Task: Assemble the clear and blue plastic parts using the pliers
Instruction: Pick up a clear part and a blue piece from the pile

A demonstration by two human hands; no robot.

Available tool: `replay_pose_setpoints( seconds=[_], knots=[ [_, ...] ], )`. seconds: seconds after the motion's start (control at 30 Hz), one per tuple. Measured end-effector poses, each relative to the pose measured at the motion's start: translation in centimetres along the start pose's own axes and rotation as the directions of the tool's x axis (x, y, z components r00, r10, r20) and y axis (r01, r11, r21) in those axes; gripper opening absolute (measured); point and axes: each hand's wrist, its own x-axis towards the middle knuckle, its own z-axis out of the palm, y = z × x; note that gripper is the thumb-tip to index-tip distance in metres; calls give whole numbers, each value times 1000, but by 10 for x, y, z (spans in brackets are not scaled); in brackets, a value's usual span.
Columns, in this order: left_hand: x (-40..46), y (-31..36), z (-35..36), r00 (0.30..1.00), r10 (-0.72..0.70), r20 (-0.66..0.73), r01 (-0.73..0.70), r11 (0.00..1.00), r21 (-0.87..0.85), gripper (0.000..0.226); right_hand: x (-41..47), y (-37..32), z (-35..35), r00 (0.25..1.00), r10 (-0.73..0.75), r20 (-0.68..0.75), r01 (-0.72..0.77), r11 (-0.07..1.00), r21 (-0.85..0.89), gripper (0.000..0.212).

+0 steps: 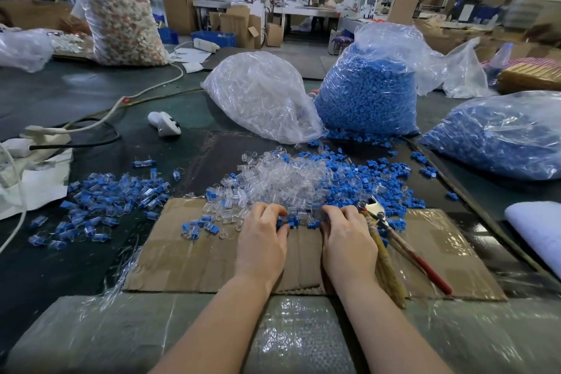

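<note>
While both hands work at the near edge of the mixed heap, the left hand [263, 232] lies palm down on the cardboard sheet [194, 255] with its fingers curled into the small blue parts [290, 219]; it seems to pinch one, but the fingertips are hidden, so I cannot tell for sure. The right hand [349, 234] also has its fingers bent into the heap, and the pliers [394, 240] lie just beside it, touching its outer side, with the metal head near the knuckles and the worn handles going back toward the front edge of the cardboard; whether this hand holds a part I cannot tell. The clear parts [282, 182] are piled in the middle behind the hands, and loose blue ones spread on their right side. On the left, well apart from the hands, a scattered group of joined pieces [103, 200] lies on the dark table [76, 94]. Behind the heap stand a bag of clear parts [261, 94] and a bag of blue parts [368, 91], and a second blue bag [498, 136] lies at the right. Between the two forearms the cardboard is bare, and it ends at a strip of bubble wrap [291, 340] along the near table edge.
</note>
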Motion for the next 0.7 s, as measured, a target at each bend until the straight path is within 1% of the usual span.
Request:
replay_pose_setpoints(
  seconds=[0.1,0.2,0.53,0.7],
  knots=[
    [-2,-1,-2,1000,-2,-27,1,1000,-32,19,-2,1,0,1000,2,-25,-1,999,53,33],
    [-4,-2,-3,1000,8,-25,-8,1000,-16,20,-5,2,2,999,-11,-33,14,996,84,34],
    [-7,-2,-2,997,72,33,-74,995,62,33,-9,4,2,998,-52,-29,55,995,82,27],
    [-6,-1,-1,996,68,58,-70,996,46,25,-9,5,2,997,-72,-37,75,993,87,26]
  ],
)
